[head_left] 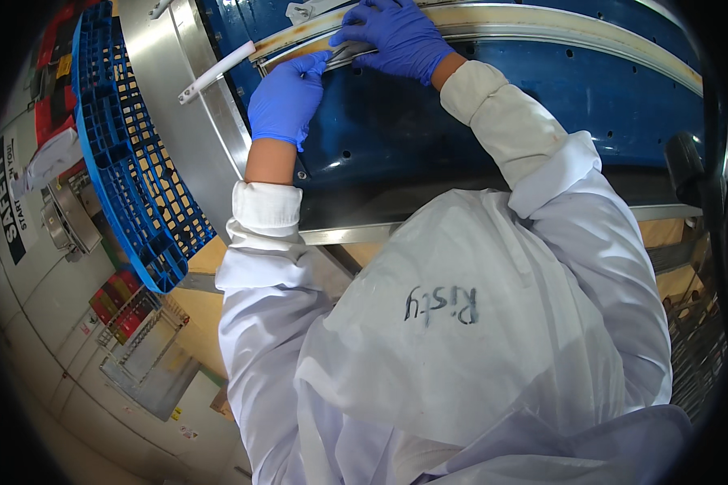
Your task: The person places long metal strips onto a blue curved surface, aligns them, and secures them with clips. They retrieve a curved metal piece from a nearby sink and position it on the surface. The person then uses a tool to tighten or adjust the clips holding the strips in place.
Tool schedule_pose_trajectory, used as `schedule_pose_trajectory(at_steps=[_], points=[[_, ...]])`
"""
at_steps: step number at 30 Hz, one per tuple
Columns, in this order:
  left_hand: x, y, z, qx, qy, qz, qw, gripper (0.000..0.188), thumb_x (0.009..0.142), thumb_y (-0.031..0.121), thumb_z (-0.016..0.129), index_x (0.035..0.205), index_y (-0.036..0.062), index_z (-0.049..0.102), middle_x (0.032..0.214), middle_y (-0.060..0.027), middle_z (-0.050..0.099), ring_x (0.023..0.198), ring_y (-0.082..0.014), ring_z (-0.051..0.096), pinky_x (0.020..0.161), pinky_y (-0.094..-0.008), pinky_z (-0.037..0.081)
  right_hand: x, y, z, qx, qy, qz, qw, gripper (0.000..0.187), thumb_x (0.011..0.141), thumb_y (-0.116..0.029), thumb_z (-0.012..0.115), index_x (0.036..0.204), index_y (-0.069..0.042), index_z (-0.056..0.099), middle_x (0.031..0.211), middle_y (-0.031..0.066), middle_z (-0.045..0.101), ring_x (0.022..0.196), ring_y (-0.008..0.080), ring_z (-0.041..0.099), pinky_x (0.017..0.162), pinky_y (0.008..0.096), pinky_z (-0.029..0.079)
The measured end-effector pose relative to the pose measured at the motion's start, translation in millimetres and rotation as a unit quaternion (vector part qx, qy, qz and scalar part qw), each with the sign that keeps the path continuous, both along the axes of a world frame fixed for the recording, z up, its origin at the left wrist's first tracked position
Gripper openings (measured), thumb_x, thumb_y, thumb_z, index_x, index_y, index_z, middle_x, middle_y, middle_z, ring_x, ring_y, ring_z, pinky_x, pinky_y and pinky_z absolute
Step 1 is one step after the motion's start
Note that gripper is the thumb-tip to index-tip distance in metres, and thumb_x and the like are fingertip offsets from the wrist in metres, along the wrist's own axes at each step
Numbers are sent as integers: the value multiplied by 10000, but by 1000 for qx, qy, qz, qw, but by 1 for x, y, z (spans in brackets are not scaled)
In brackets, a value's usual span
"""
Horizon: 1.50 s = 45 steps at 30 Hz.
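On the shiny blue flat surface with small dark holes (396, 121), long, thin, cream-coloured strips with brown marks (501, 18) run side by side from left to right, bending like a bow. They lie on its far part, and the person's hands are at their left end.

The left hand, in a thin blue-purple glove (285, 103), is near the left side of the blue surface. Its fingers are bent and close together by the strips. I cannot tell if they hold anything.

The right hand, in a matching glove (400, 39), is farther right over the blue surface. Its fingers are partly spread across the strips, but I cannot tell if they grip. A small grey piece (348, 52) shows between the two hands, too hidden to name.

Left of the blue surface is a smooth silver metal panel (158, 48). A round white rod (226, 66) reaches from above this panel toward the strips' left end. Past the panel, farther left of the blue surface, stands a bright blue plastic pallet with many square holes (97, 105).
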State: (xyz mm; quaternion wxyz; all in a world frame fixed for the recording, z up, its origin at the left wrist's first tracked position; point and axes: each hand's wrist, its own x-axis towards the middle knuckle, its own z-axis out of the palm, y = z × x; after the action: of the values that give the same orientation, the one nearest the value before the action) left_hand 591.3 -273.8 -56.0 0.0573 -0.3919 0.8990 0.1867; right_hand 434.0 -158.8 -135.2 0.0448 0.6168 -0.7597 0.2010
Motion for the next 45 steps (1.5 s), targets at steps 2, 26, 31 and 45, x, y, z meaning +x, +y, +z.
schedule_pose_trajectory(at_steps=[2,26,31,45], points=[[5,-7,7,1,-31,4,1000,301,931,464,541,1102,291,718,1033,-100,702,967,-318,664,852,-388,518,-4,0,-5,5,-9,-3,1000,381,793,-403,695,1169,-383,637,1221,-40,586,1224,203,482,1065,454,333],[-10,18,26,-74,-84,-2,994,249,933,382,541,1083,295,719,998,-105,698,880,-332,672,778,-406,533,-1,-1,-5,6,-21,7,1000,395,772,-442,700,1156,-377,636,1244,-36,565,1254,217,453,1086,461,292],[-13,15,30,-40,-85,-6,996,268,946,377,526,1110,268,709,1022,-124,693,913,-345,664,790,-414,528,-5,1,-2,8,-45,27,999,447,782,-390,710,1221,-377,623,1261,-11,555,1266,230,436,1087,471,296],[-8,44,31,-13,-29,-3,999,267,966,266,525,1178,237,685,1099,-175,665,1011,-360,641,864,-396,506,-31,42,-1,30,16,15,999,436,871,-432,612,1302,-413,548,1337,-3,529,1311,232,425,1114,451,291]])
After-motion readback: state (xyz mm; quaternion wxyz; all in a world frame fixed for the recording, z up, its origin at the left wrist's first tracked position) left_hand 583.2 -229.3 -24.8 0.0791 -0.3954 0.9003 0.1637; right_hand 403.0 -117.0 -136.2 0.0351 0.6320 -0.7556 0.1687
